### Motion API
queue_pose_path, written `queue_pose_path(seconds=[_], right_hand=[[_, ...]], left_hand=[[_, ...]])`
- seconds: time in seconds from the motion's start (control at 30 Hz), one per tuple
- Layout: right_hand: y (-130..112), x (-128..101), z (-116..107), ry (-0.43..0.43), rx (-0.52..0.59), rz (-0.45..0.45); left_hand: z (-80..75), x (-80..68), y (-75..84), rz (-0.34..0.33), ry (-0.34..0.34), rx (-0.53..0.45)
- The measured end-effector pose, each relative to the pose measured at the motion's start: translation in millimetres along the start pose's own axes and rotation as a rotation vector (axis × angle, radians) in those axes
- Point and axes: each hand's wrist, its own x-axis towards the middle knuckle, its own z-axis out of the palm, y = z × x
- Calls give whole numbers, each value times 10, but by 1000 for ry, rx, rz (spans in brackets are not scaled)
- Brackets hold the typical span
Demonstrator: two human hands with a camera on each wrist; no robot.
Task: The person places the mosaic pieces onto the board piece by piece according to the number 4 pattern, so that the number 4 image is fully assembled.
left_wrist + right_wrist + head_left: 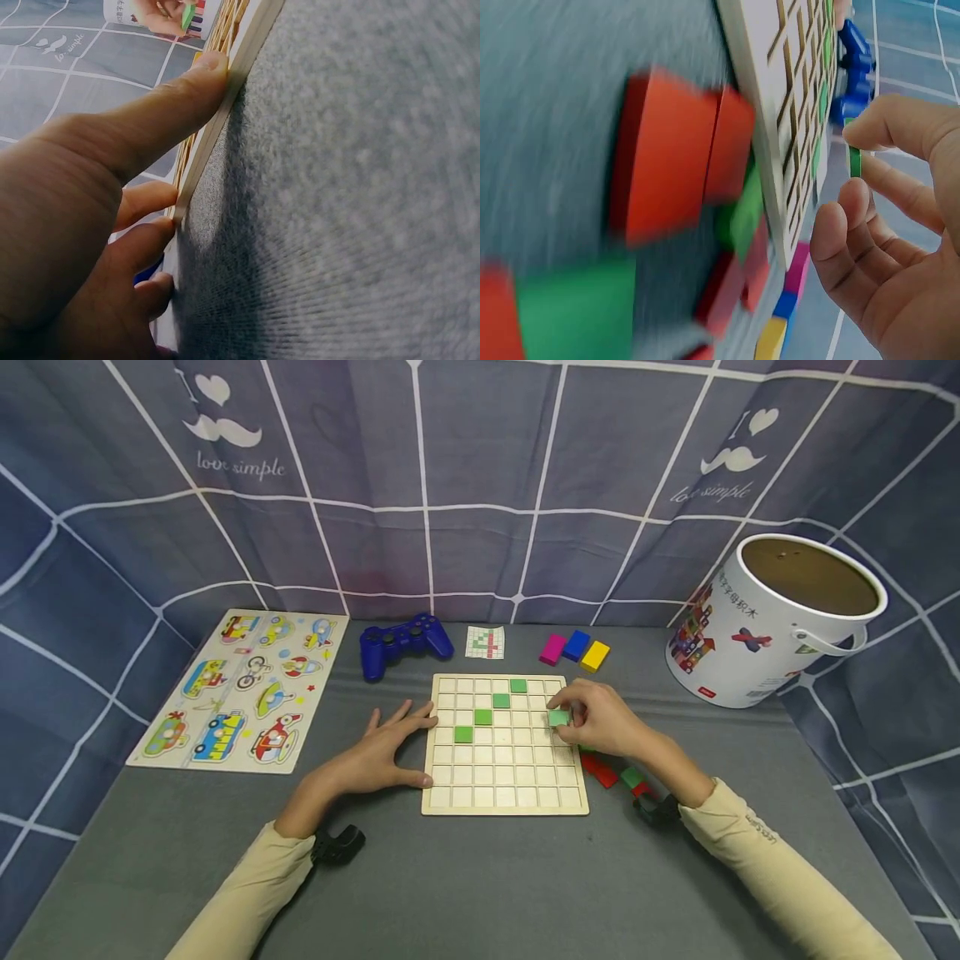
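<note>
Fingers (564,704) of right hand (603,720) pinching green tile (558,718).

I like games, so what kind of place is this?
Probably a play table set up for recording: a grid board with green tiles, a vehicle puzzle, a game controller, and cloth hung behind.

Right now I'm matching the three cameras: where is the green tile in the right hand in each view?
Head: green tile, pinched at the grid board's right side.
Left wrist: top edge, a green sliver in distant fingers.
Right wrist: edge-on, right of centre.
Shared landmark: the grid board.
</note>
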Motion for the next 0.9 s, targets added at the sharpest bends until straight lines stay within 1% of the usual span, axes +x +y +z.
queue_pose_path(seconds=[0.17, 0.27, 0.37, 0.6, 0.7, 0.9], right_hand=[[-129, 83, 150, -16, 42, 13], [-211, 140, 235, -36, 57, 3], [-298, 203, 309, -59, 65, -14], [-471, 347, 440, -78, 80, -64], [-536, 405, 516, -101, 80, -91], [-661, 479, 670, -161, 61, -139]], left_hand=[[3, 9, 7, 0, -2, 0], [0, 8, 10, 0, -3, 0], [-2, 5, 7, -1, 0, 1], [12, 11, -17, -6, -3, 9], [6, 5, -10, -15, -6, 7], [-6, -3, 1, -3, -1, 0]])
